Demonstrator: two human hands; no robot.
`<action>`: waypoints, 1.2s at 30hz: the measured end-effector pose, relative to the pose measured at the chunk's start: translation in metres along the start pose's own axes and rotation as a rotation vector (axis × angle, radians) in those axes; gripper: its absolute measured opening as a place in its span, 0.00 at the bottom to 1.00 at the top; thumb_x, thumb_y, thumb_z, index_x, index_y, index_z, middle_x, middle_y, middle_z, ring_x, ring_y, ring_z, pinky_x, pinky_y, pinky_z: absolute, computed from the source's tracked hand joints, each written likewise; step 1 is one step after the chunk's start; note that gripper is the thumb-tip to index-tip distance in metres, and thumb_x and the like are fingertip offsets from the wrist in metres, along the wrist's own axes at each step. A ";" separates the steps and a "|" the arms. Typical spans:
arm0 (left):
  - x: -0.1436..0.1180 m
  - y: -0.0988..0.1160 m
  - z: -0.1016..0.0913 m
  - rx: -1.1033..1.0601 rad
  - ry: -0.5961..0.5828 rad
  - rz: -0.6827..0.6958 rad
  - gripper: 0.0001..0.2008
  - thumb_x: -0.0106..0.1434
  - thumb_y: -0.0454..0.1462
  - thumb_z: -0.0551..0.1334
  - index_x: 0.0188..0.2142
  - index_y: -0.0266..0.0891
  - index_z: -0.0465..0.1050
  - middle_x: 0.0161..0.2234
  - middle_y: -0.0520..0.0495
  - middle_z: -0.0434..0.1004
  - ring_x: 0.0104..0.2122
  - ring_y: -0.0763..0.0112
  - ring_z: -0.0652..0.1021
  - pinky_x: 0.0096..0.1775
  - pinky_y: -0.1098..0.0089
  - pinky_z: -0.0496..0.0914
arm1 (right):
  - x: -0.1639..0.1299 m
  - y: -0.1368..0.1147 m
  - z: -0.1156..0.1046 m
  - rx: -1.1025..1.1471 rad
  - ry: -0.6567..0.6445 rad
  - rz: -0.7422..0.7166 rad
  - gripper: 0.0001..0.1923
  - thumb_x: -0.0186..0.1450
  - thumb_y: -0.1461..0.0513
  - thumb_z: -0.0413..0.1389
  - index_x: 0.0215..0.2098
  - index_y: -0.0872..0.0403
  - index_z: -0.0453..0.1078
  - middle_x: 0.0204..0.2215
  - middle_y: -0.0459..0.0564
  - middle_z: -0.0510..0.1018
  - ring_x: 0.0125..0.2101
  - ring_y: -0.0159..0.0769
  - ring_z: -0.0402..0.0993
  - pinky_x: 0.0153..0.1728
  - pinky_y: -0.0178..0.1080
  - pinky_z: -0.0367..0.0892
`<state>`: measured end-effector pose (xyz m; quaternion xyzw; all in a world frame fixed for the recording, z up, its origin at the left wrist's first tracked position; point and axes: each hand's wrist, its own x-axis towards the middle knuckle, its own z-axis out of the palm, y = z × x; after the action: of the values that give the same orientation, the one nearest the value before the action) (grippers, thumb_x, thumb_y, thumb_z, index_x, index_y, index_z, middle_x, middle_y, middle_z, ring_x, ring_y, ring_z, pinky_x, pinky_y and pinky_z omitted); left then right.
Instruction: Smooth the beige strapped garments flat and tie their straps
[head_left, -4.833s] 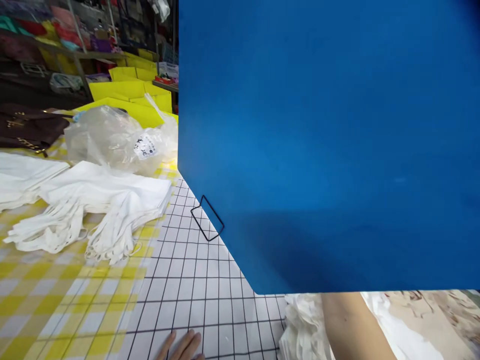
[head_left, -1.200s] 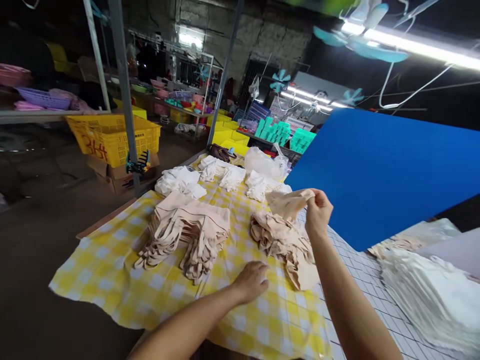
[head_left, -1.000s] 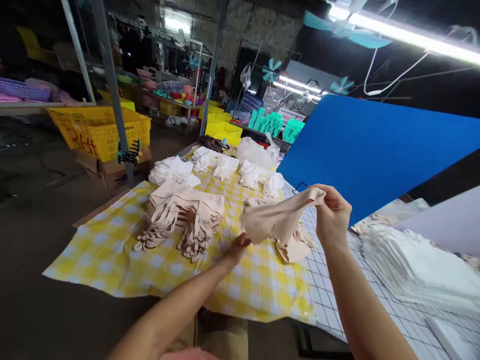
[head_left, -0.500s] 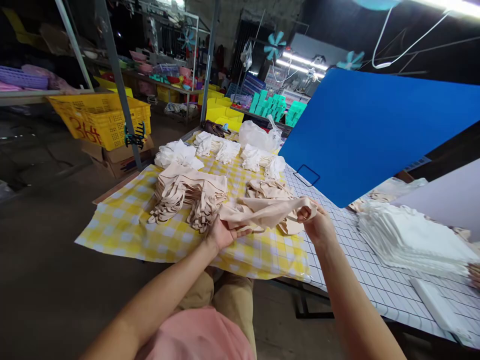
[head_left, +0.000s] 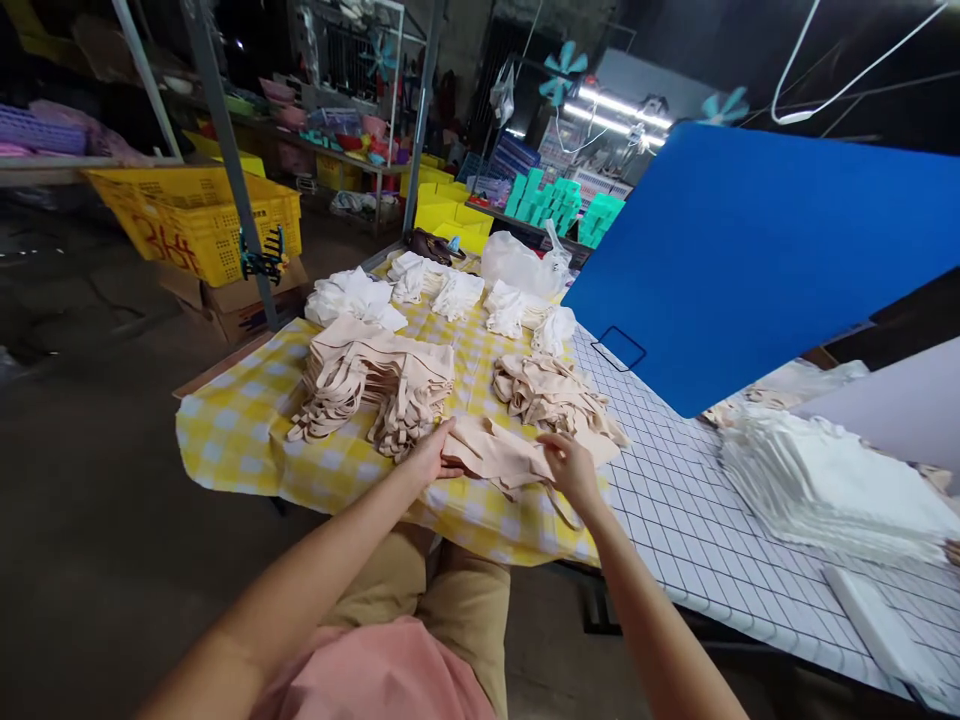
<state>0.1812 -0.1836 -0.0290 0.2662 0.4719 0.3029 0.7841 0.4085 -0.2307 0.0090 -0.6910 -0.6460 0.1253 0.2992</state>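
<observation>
1. A beige garment [head_left: 499, 455] is pinched flat on the checked cloth [head_left: 240, 430] by the left hand [head_left: 435, 455] and right hand [head_left: 571, 468].
2. The beige stack [head_left: 379, 380] at 11 o'clock could be toppled by a careless sweep.

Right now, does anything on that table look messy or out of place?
Mostly tidy. The beige stack is squared, but the beige heap beside it lies loose and rumpled. A blue board leans tilted over the grid-patterned table. Both hands, left and right, press one beige piece flat on the yellow checked cloth.
</observation>
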 end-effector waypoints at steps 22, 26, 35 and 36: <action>0.003 0.006 0.010 0.511 -0.101 0.495 0.15 0.44 0.28 0.62 0.34 0.41 0.69 0.28 0.48 0.74 0.33 0.60 0.77 0.35 0.66 0.71 | 0.007 -0.037 -0.018 0.808 -0.408 0.186 0.17 0.52 0.53 0.61 0.24 0.52 0.58 0.20 0.41 0.66 0.21 0.29 0.63 0.23 0.32 0.60; 0.009 0.029 0.030 0.538 -0.420 0.790 0.20 0.44 0.29 0.63 0.39 0.43 0.73 0.43 0.46 0.74 0.46 0.57 0.71 0.44 0.68 0.67 | 0.009 -0.046 -0.029 0.808 -0.457 0.163 0.18 0.50 0.54 0.63 0.22 0.52 0.57 0.18 0.40 0.66 0.20 0.28 0.63 0.22 0.31 0.60; 0.007 0.088 0.044 0.760 -0.909 0.497 0.13 0.48 0.43 0.67 0.26 0.34 0.71 0.22 0.54 0.65 0.23 0.76 0.67 0.24 0.76 0.58 | 0.005 -0.059 -0.100 0.708 -0.310 0.115 0.20 0.47 0.53 0.64 0.22 0.51 0.57 0.17 0.41 0.63 0.18 0.29 0.61 0.17 0.32 0.58; 0.002 0.096 0.042 0.736 -0.901 0.512 0.15 0.47 0.44 0.68 0.25 0.34 0.70 0.21 0.54 0.65 0.22 0.77 0.66 0.23 0.77 0.57 | 0.004 -0.059 -0.107 0.696 -0.269 0.112 0.21 0.46 0.52 0.65 0.22 0.51 0.57 0.17 0.41 0.63 0.18 0.29 0.61 0.17 0.32 0.58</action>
<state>0.1987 -0.1231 0.0546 0.7240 0.0904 0.1573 0.6656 0.4209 -0.2547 0.1278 -0.5595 -0.5595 0.4431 0.4214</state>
